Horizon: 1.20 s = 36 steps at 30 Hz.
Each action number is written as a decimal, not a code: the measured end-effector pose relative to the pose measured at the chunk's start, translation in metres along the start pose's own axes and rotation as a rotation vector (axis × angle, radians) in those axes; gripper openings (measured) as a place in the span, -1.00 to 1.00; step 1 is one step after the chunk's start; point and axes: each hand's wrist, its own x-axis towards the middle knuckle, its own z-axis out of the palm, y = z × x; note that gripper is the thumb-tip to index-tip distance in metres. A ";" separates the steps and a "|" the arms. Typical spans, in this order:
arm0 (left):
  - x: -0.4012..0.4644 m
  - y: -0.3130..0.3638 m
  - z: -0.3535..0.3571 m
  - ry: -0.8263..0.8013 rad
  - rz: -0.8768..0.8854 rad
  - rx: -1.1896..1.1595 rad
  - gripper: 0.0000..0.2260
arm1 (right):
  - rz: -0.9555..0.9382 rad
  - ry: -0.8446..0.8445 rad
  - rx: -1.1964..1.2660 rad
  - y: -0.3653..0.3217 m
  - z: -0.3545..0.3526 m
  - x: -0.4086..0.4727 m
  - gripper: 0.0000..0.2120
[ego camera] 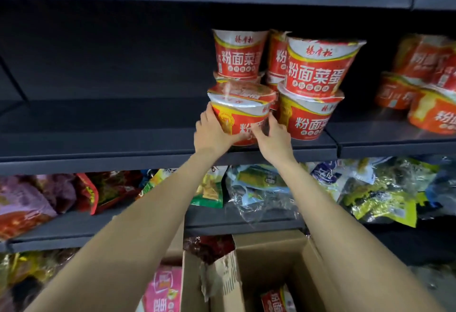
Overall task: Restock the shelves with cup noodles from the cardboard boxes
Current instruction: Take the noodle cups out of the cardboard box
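Now both hands, left hand (211, 132) at nine o'clock and right hand (271, 137) at three, clasp a red-and-white paper noodle cup (240, 108). Probably they are seating it beside the stacked cups (312, 85) on the dark metal shelf (123, 146).

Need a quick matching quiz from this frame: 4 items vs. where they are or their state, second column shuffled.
Items:
1. front-left cup
2. cardboard box
3. snack bags
4. top-right cup

Places/states:
A. on the floor, flaps open
B. stacked on another cup
C. on the shelf below the cups
D. held between both hands

Pairs: 1-D, 2-A, 3-C, 4-B
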 end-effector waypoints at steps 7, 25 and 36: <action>-0.040 -0.004 0.009 0.180 0.006 -0.379 -0.40 | -0.154 0.101 0.316 0.034 -0.010 -0.049 -0.56; -0.216 -0.191 0.190 -0.392 -0.033 0.257 -0.47 | 0.382 -0.394 -0.499 0.357 0.155 -0.216 -0.57; -0.217 -0.200 0.220 -0.280 -0.035 0.276 -0.61 | 0.714 -0.512 -0.659 0.458 0.255 -0.231 0.00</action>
